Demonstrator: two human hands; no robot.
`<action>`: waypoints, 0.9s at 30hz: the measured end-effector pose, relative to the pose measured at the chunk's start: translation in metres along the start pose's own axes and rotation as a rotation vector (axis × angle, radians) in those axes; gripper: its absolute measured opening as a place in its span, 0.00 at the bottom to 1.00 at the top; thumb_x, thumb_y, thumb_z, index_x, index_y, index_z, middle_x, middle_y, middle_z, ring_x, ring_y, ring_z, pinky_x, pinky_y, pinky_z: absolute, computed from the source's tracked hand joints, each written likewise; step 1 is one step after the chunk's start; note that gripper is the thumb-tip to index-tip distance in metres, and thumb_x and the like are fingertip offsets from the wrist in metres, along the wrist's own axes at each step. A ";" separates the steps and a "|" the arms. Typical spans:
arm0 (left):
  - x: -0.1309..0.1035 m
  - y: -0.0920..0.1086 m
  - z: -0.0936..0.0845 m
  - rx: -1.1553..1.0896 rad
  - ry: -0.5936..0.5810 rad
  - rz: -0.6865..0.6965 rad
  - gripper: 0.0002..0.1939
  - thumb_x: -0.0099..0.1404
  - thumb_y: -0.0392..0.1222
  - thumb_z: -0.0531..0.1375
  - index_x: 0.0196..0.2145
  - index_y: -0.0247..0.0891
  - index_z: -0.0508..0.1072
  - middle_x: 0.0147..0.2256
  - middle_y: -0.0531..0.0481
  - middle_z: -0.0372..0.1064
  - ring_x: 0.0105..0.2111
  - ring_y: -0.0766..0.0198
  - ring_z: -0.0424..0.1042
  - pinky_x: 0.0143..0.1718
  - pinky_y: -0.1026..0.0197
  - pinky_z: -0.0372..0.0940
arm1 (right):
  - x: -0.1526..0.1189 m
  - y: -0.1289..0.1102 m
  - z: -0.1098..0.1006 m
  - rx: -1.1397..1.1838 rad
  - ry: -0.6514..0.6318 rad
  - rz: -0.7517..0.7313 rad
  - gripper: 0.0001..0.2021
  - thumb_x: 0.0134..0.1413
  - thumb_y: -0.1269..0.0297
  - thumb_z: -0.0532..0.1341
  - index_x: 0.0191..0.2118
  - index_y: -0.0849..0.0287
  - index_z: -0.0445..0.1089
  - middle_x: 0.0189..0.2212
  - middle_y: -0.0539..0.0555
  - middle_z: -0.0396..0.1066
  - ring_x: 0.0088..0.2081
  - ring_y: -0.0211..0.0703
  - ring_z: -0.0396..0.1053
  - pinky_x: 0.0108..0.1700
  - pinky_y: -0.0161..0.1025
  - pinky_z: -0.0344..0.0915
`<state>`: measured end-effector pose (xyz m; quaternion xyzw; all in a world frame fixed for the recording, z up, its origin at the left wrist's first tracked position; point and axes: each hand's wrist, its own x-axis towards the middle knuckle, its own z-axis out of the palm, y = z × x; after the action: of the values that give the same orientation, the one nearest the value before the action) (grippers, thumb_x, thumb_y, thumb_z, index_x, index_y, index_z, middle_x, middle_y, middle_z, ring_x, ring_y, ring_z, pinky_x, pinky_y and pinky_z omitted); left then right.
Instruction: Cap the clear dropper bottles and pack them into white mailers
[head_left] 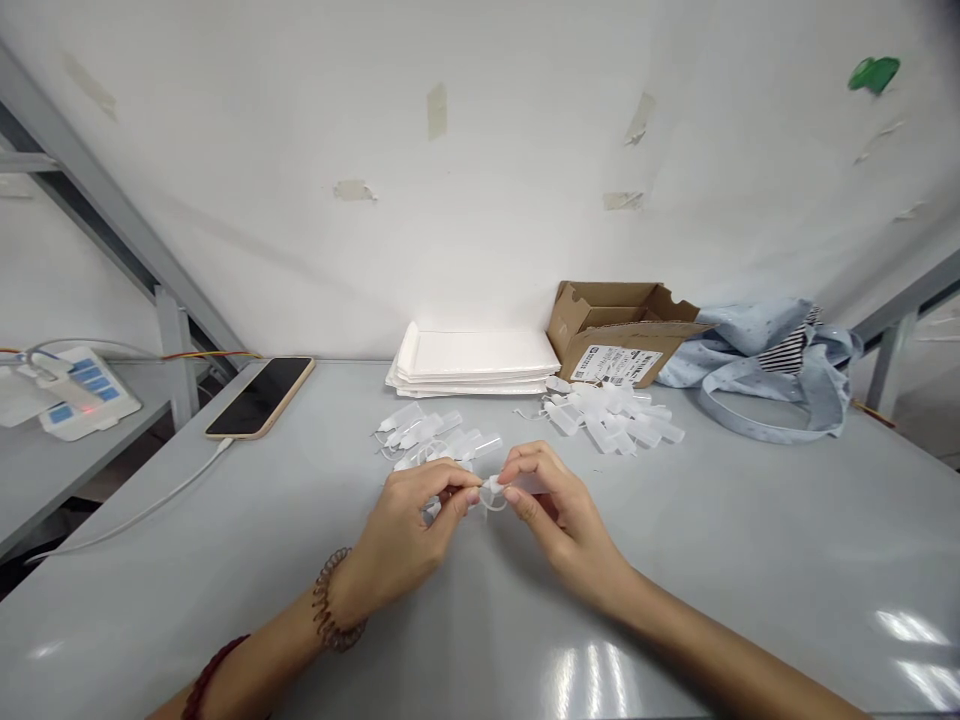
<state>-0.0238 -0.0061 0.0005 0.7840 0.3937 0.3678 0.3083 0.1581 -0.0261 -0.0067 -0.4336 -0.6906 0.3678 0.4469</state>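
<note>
Over the middle of the table, my right hand point(561, 515) grips a small translucent plastic squeeze bottle point(529, 483), tilted on its side with its white cap end point(493, 486) pointing left. Thumb and fingertips of my left hand point(416, 520) are pinched at the tip of that end. A thin clear strap loops below the cap; what exactly lies between the left fingertips is too small to make out. Just behind my left hand lies a group of similar bottles point(420, 428) with thin straps, partly covered by the hand. A larger heap of such bottles point(611, 415) sits behind my right hand.
White padded envelopes point(480, 355) are stacked against the wall. Beside them stand an open cardboard box point(619, 340) and a light blue cloth bag point(772, 350). At left lie a phone point(262, 397) on a charging cable point(150, 520) and a power strip point(90, 390).
</note>
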 end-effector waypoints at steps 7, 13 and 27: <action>-0.002 0.000 0.002 0.006 0.009 0.008 0.08 0.64 0.33 0.55 0.31 0.37 0.73 0.25 0.53 0.69 0.26 0.67 0.66 0.30 0.65 0.61 | 0.000 0.001 0.000 -0.003 -0.010 -0.022 0.05 0.61 0.66 0.53 0.38 0.54 0.65 0.37 0.53 0.61 0.35 0.38 0.62 0.28 0.32 0.59; 0.000 0.000 0.001 0.020 -0.013 0.008 0.08 0.64 0.34 0.54 0.31 0.37 0.73 0.26 0.52 0.70 0.26 0.67 0.66 0.30 0.65 0.61 | 0.004 0.000 -0.006 -0.065 -0.068 -0.039 0.06 0.62 0.64 0.52 0.40 0.55 0.64 0.38 0.53 0.63 0.36 0.39 0.64 0.30 0.33 0.61; 0.013 -0.011 -0.017 0.202 0.138 -0.354 0.14 0.64 0.42 0.53 0.47 0.38 0.66 0.27 0.55 0.71 0.23 0.66 0.66 0.27 0.64 0.61 | 0.057 0.066 -0.060 -1.286 0.122 -0.231 0.15 0.62 0.59 0.52 0.46 0.62 0.67 0.56 0.71 0.56 0.57 0.63 0.53 0.52 0.63 0.53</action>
<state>-0.0370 0.0133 0.0059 0.7026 0.5802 0.3195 0.2602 0.2196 0.0574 -0.0289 -0.5575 -0.7883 -0.1940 0.1736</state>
